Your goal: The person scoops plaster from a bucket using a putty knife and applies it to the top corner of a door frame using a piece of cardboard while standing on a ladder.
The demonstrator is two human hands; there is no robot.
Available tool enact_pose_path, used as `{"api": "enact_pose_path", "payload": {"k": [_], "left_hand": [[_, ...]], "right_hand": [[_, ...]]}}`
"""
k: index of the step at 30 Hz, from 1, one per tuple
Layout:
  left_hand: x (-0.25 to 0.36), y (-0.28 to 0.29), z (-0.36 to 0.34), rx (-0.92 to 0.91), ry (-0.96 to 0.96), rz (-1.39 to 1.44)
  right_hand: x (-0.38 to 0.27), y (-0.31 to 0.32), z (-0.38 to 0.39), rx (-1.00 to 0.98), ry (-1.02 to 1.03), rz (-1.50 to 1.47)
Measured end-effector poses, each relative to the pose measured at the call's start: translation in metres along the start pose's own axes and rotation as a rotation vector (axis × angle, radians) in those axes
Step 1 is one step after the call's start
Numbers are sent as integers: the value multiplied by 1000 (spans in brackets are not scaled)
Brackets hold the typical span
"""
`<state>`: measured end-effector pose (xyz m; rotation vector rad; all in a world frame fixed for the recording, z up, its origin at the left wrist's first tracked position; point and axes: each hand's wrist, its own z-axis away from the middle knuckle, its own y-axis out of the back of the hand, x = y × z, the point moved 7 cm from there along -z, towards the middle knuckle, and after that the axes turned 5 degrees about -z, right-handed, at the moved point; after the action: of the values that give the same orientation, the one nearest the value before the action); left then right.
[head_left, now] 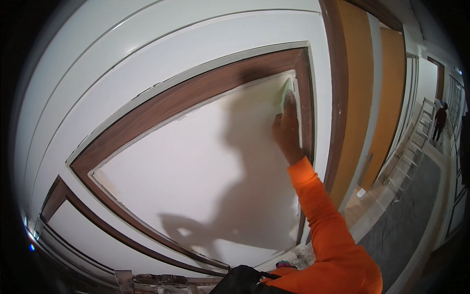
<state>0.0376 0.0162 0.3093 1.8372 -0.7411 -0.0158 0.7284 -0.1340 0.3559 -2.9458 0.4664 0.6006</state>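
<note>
My right hand [288,130], at the end of an orange sleeve, is raised to the upper right corner of a white wall panel [181,161]. Its fingers are closed round a pale green flat scraper [286,92], whose thin blade meets the panel close to the frame's inner edge. Around the panel runs a brown wood-look frame [161,105], with a rough whitish line along its inner side. My left hand does not show. At the bottom left lies a stained tool with a broad flat blade [125,281] and a dark handle.
White grooved panelling [147,39] surrounds the frame. Further right are ochre door panels [360,98] and a ladder [411,152] lying low by the corridor wall. Another person [440,121] stands far down the corridor. A dark sheet [401,220] covers part of the floor.
</note>
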Motion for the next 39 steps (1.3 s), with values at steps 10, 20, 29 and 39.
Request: {"api": "enact_pose_path", "payload": {"k": [10,20,29,39], "left_hand": [[25,7,-10,49,44,174],[27,11,-11,236,-234,-55],[-64,23,37,52,438,30],[-149,7,125,-238,910,225]], "right_hand": [[-117,-64,28,84,136,-111],[-219,-73,176,-1197,-1068,-1530],[-233,-85,202,-1424,-1043,-1475],[-301,-73,201,-1557,-1007,-1718]]}}
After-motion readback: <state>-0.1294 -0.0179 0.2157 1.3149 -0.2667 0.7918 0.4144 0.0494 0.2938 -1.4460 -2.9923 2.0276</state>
